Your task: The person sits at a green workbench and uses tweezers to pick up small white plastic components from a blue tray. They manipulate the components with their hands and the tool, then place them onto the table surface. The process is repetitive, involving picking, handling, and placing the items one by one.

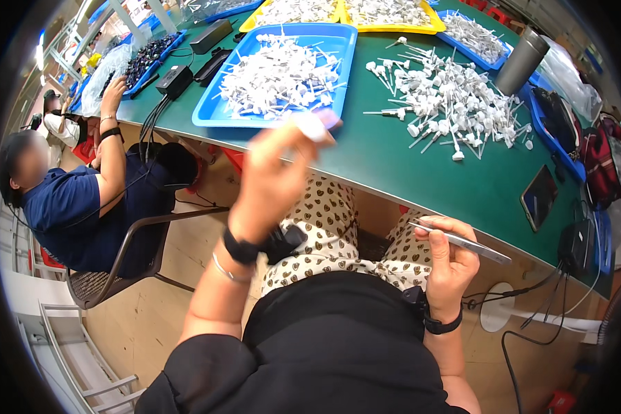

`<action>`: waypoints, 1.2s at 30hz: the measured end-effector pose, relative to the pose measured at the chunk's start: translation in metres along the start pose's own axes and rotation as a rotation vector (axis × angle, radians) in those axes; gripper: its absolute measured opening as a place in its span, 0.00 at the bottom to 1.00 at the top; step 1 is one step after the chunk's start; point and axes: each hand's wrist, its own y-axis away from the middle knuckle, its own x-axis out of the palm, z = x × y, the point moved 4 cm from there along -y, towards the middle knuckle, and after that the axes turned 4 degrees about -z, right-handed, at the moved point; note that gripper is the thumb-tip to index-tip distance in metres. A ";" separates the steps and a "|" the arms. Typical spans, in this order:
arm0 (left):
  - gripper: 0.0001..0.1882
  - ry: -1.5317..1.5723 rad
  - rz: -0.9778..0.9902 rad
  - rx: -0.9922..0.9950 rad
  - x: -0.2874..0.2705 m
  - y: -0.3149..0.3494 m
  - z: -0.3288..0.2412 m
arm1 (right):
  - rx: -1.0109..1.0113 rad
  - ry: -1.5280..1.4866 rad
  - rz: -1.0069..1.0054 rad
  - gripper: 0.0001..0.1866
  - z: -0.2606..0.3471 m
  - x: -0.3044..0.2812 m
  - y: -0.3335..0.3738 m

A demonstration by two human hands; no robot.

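My left hand [272, 169] is raised over the near edge of the blue tray [207, 114]. Motion smears its fingers; a white patch shows at the fingertips, and I cannot make out whether it is a held part. White plastic parts [276, 77] with broad heads and thin stems fill the tray. Lower right, in front of the table edge, my right hand [452, 265] is closed round silver tweezers [462, 241], their thin tip pointing left. A loose pile of the same white parts [448, 100] lies on the green table [366, 148], right of the tray.
Yellow trays [393, 27] and another blue tray [500, 63] of white parts stand behind. At right are a dark grey bottle [522, 62], a phone [539, 196] and cables. A seated co-worker [72, 200] is at left, beside a chair [127, 255] and black boxes [174, 81].
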 end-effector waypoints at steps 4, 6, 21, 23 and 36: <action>0.21 -1.117 -0.215 0.322 -0.058 -0.052 0.071 | -0.009 -0.030 -0.005 0.08 0.005 0.001 -0.003; 0.23 -1.075 -0.169 0.289 -0.040 -0.063 0.061 | -0.021 -0.018 -0.013 0.08 0.003 -0.002 -0.005; 0.04 -0.669 0.318 0.101 0.102 -0.058 0.053 | -0.003 -0.012 -0.017 0.06 0.000 -0.004 0.000; 0.05 -0.466 0.214 0.075 0.087 -0.052 0.048 | -0.002 -0.029 0.000 0.06 -0.001 -0.001 0.000; 0.13 0.347 0.410 -0.481 0.074 0.097 -0.008 | 0.037 -0.081 0.060 0.09 0.002 0.009 0.007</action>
